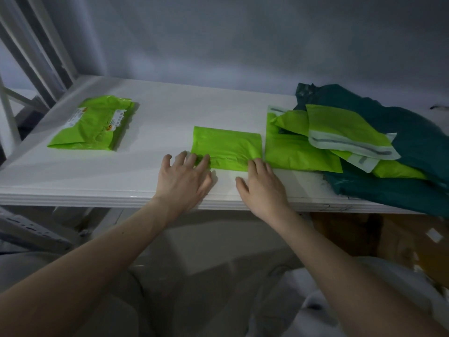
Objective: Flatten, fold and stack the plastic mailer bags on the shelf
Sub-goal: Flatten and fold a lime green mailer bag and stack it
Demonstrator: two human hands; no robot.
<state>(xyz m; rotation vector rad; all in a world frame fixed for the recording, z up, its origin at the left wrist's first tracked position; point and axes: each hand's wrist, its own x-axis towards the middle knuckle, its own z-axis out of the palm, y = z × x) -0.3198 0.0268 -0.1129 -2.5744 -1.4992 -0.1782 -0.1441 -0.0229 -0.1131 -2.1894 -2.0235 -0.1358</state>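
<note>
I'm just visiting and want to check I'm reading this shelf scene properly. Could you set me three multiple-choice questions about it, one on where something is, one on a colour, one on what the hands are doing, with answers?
1. Where does the folded stack with white labels lie?
A. At the left of the shelf
B. Under the dark bags
C. Between the hands

2. What colour are the large crumpled bags at the far right?
A. Red
B. Dark teal
C. Yellow

3. How do the hands meet the small green mailer in the middle?
A. Both lift it in fists
B. Neither is near it
C. Fingertips lie flat on its near edge

Answers:
1. A: the labelled stack sits alone at the left of the shelf.
2. B: the dark teal bags lie under the loose green ones.
3. C: the left hand and right hand touch the green mailer with straight fingers.
</note>
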